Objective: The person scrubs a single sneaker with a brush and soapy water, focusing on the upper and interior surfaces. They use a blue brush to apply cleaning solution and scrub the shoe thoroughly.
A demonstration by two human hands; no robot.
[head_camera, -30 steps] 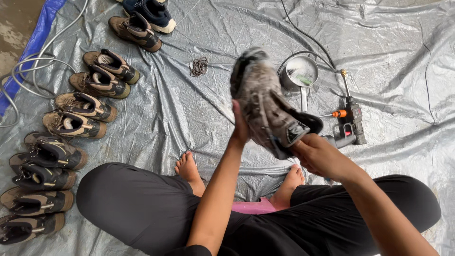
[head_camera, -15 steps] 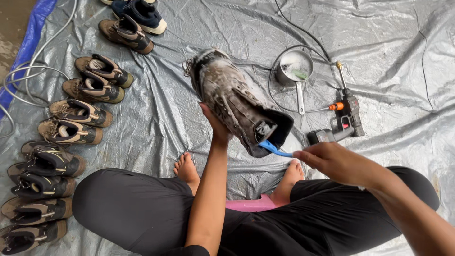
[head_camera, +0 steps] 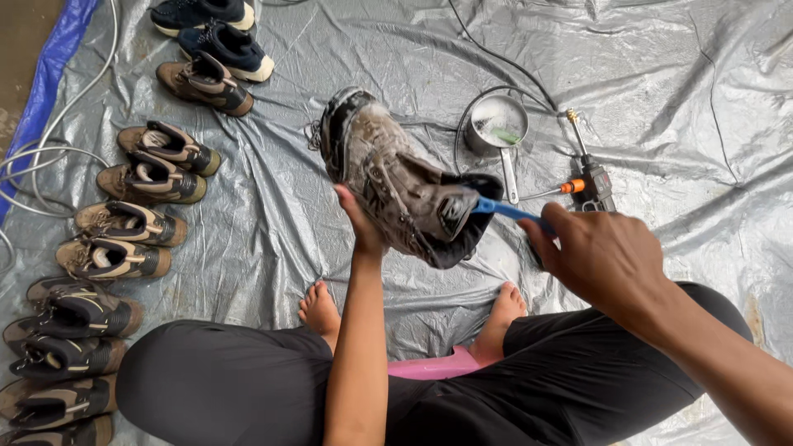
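I see a mud-grey and brown boot (head_camera: 388, 177) with a black collar, a blue-handled brush (head_camera: 505, 210), a crinkled silver tarp (head_camera: 661, 99) edged in blue, a steel-grey saucepan (head_camera: 496, 125), tan-and-black boots (head_camera: 153, 177) alongside navy shoes (head_camera: 223, 43), black trousers (head_camera: 231, 384), and a pink stool (head_camera: 429, 366).

A seated person's left hand (head_camera: 361, 223) holds a muddy, soapy boot (head_camera: 395, 180) aloft, while the right hand (head_camera: 601, 252) grips a blue brush (head_camera: 502, 210) whose tip enters its opening. Boots (head_camera: 124, 223) line the grey tarp (head_camera: 677, 107) beside a small pan (head_camera: 496, 128).
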